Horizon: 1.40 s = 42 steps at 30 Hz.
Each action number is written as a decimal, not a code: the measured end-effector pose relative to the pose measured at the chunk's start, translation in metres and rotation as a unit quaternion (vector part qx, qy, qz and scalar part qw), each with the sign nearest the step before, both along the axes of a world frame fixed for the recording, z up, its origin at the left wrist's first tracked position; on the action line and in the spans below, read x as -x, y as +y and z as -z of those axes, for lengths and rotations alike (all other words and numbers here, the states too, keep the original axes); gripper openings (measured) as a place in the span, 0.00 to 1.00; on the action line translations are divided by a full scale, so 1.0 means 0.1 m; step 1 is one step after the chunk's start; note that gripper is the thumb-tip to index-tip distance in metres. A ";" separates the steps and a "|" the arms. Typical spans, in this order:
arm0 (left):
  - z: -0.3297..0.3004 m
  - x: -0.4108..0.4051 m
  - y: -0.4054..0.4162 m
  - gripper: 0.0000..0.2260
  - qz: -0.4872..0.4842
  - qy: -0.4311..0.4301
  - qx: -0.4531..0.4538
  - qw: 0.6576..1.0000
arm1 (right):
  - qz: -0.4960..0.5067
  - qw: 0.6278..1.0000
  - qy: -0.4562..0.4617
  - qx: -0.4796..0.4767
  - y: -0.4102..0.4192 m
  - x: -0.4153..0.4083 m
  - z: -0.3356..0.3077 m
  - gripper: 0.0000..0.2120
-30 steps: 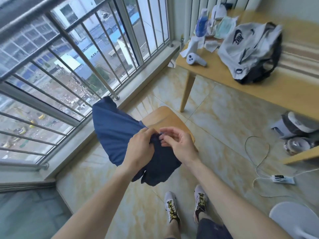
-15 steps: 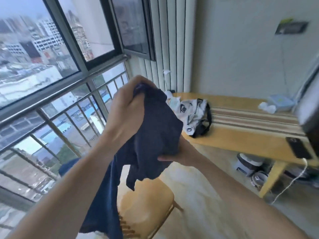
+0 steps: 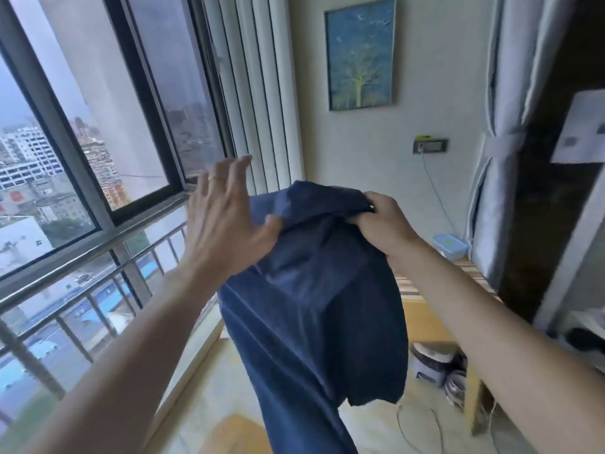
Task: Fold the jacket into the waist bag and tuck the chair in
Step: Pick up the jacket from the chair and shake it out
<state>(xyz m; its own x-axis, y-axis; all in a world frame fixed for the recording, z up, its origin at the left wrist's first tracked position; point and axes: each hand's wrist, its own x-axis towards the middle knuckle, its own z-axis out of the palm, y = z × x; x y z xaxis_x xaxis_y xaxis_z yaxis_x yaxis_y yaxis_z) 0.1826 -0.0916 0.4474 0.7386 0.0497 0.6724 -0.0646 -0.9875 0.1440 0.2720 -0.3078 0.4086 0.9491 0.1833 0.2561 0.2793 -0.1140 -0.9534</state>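
One hand, the right hand, pinches the navy jacket held high over the chair while the left hand lies spread against it, so it could slip and drop.

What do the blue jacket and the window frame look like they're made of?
The jacket looks like thin, matte navy woven fabric, possibly a light synthetic: it hangs limp in soft folds from the right hand. The window frame looks like dark painted or coated metal, judging by its slim, straight, smooth profile.
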 end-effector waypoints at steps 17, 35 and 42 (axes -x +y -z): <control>0.23 -0.88 -0.89 0.15 0.267 0.071 0.382 0.882 | 0.113 0.990 -0.038 0.069 -1.35 -0.27 0.04 0.09; 0.08 -1.48 -0.55 0.05 0.105 0.011 0.517 0.849 | -0.084 0.988 0.122 0.032 -1.94 -0.69 -0.39 0.17; -0.06 -1.51 -0.41 0.18 0.294 0.067 0.610 0.733 | -0.065 0.966 0.048 0.244 -2.23 -0.84 -0.25 0.16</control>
